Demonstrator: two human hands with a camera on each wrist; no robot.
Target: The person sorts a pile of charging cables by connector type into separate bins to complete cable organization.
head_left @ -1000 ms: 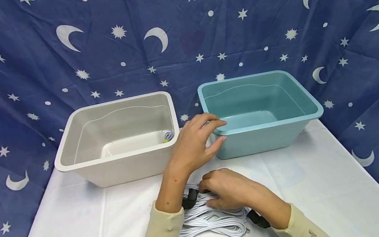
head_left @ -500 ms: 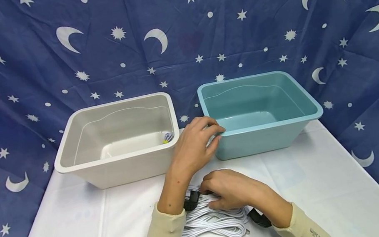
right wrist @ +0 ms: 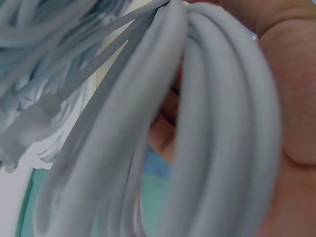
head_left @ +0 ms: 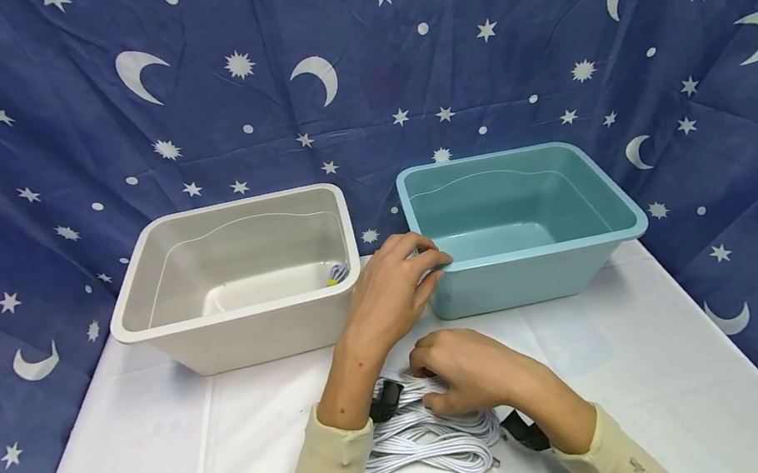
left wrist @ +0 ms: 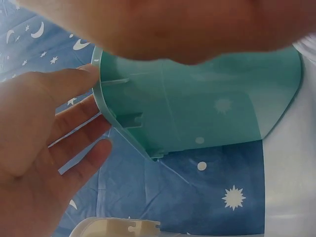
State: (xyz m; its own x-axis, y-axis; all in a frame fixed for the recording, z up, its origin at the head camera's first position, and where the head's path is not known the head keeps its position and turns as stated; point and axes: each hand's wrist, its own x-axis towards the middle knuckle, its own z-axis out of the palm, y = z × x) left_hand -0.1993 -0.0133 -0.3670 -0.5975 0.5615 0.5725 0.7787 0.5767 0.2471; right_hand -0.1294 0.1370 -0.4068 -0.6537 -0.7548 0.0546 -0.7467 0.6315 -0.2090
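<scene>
My left hand (head_left: 391, 285) reaches across to the near left corner of a teal plastic bin (head_left: 538, 276). Its thumb and fingertips pinch the rim there, and the left wrist view shows the bin's wall (left wrist: 197, 103) beside them. Below it, my right hand (head_left: 474, 368) holds part of a pile of white cables (head_left: 424, 448) on the table. Close up in the right wrist view, a thick bundled coil of white cable (right wrist: 222, 118) lies within the curled fingers. A pale plug end (right wrist: 32, 123) sticks out beside the coil.
A light grey bin (head_left: 238, 342) stands left of the teal one. Inside its right end sits a small bundle with a yellow part (head_left: 336, 274). White cloth (head_left: 130, 466) covers the table, and a blue curtain with moons and stars (head_left: 340, 15) hangs behind.
My left thumb and fingers have closed onto the teal bin's rim from slightly spread. The right hand has shifted a little to the right over the cables. Both bins stay put.
</scene>
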